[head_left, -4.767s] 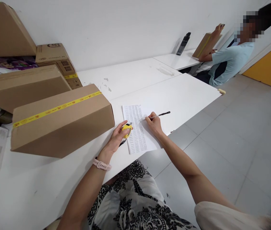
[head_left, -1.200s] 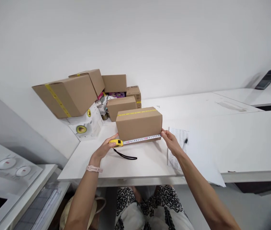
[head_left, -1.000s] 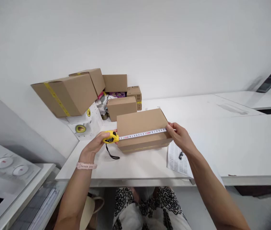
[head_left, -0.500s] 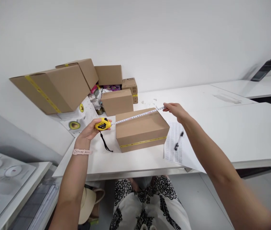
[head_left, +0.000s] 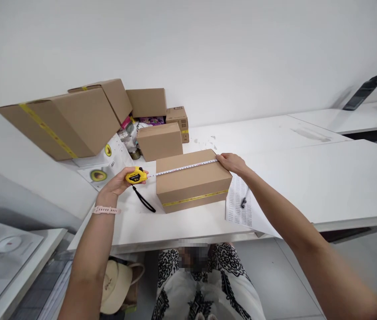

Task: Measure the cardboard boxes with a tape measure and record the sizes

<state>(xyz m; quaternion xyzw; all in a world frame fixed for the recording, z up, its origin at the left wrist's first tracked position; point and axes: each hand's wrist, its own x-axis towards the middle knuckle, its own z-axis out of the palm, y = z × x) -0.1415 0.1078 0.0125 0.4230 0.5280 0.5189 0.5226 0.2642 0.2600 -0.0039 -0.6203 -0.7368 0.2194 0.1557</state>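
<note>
A brown cardboard box (head_left: 193, 184) with a yellow tape stripe on its front sits on the white table (head_left: 308, 182). My left hand (head_left: 119, 183) grips a yellow tape measure (head_left: 135, 176) just left of the box, its black strap hanging down. The white blade (head_left: 183, 168) runs across the box's top near its far edge. My right hand (head_left: 230, 161) pinches the blade's end at the box's far right corner.
A printed sheet (head_left: 240, 204) with a black pen (head_left: 244, 199) lies right of the box. Several cardboard boxes (head_left: 65, 120) pile up at the back left, with a smaller box (head_left: 160, 141) behind. A dark device (head_left: 362, 92) leans on the wall at right.
Earlier I wrote on the sheet with the pen. Since then the box was tipped over and the blade moved from its front lower edge up onto its top, where both hands now hold it down.
</note>
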